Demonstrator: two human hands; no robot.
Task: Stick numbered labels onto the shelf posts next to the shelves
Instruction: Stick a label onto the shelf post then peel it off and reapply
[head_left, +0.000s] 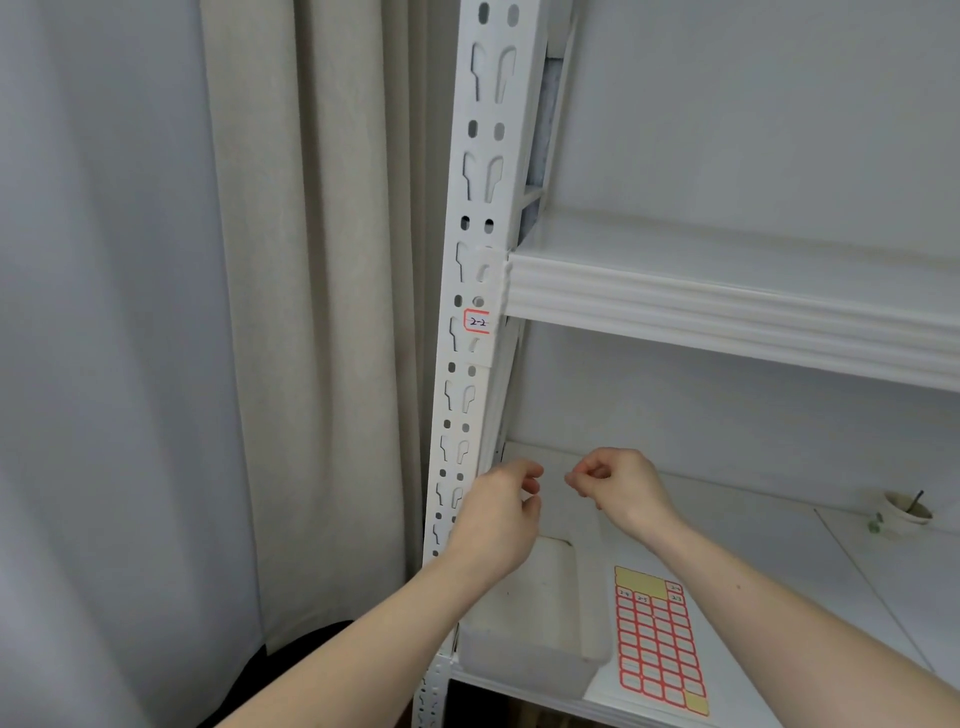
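Observation:
A white slotted shelf post (467, 291) runs up the middle of the view. A red-edged label reading "2-2" (477, 322) is stuck on it just below the upper shelf (727, 306). My left hand (501, 514) hovers beside the post above the lower shelf (753, 561), its fingers loosely curled and apart, holding nothing. My right hand (615, 486) is a little to its right, with thumb and fingertips pinched together; I see nothing between them. A sheet of red-edged labels (660, 639), a few with numbers written on them, lies flat on the lower shelf.
A white plastic bin (524, 618) sits on the lower shelf by the post, under my left hand. A small cup with a stick in it (906, 508) stands at the far right. Beige and grey curtains (291, 312) hang left of the post.

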